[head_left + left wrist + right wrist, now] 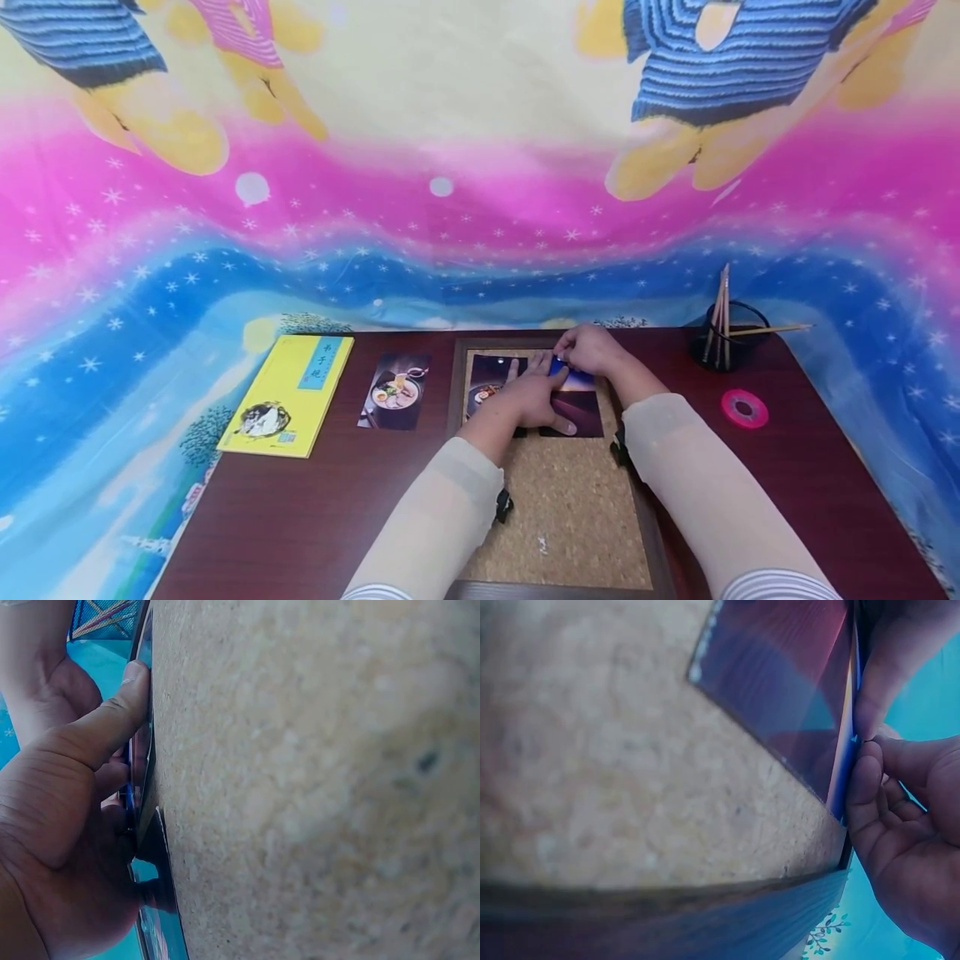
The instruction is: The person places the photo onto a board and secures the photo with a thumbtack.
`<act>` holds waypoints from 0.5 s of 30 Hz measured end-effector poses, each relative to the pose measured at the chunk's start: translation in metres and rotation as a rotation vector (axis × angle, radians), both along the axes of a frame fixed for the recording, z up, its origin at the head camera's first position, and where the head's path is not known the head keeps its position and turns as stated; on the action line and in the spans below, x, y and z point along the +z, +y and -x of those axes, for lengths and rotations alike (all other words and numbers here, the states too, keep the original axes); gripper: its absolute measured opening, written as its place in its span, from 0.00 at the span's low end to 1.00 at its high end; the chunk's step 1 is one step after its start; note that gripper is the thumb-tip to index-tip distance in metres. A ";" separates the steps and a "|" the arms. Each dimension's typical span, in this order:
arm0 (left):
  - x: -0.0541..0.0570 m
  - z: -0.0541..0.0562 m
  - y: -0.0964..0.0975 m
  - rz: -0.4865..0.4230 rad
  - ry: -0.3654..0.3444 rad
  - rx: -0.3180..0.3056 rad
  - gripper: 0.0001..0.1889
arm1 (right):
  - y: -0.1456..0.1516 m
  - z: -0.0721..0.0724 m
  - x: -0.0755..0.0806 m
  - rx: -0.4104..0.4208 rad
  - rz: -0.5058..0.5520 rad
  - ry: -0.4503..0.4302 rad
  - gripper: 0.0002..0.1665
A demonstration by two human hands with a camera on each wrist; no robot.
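- The board (pixel 570 500), cork in a brown frame, lies on the desk (pixel 315 517), with 2 photos on its upper part.
- The left photo (pixel 487 392) shows a bowl of food; the right photo (pixel 577 408), dark plum with a blue top, lies just beside it.
- The left hand (pixel 531 398) rests across both photos, its grip spread, thumb well apart and lying on the lower part of the right photo.
- The right hand (pixel 592 350) is at the right photo's top edge, its thumb and finger drawn together; the view is too poor to tell whether its grip holds anything.
- Small white bits (pixel 542 544) lie low on the cork.
- Left of the board lie a 3rd photo (pixel 393 392) and, farther out, a yellow book (pixel 285 400).
- To the right are a pink disc (pixel 745 408) and a black cup (pixel 705 354) holding pencils (pixel 720 321).
- A patterned cloth (pixel 450 217) hangs behind.
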State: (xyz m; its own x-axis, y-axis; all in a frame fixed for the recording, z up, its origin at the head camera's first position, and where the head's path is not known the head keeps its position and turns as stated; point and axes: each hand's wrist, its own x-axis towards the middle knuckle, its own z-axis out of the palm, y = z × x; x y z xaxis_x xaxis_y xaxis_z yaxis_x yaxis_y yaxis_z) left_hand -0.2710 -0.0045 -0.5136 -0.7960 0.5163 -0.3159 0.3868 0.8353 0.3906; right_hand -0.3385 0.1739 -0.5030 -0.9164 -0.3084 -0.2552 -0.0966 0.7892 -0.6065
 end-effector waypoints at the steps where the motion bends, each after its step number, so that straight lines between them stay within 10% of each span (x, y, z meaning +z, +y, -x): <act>1: -0.001 0.000 0.000 0.002 0.004 -0.001 0.56 | 0.000 0.000 0.000 0.000 0.002 -0.002 0.13; 15: 0.000 0.001 -0.001 0.000 -0.003 -0.004 0.57 | -0.001 0.002 -0.002 -0.025 0.014 -0.028 0.11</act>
State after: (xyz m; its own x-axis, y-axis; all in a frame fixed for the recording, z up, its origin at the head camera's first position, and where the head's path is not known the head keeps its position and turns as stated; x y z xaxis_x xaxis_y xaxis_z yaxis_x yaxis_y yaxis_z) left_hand -0.2718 -0.0052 -0.5136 -0.7930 0.5194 -0.3185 0.3889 0.8338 0.3918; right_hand -0.3409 0.1728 -0.5055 -0.9165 -0.2893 -0.2764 -0.0602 0.7827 -0.6195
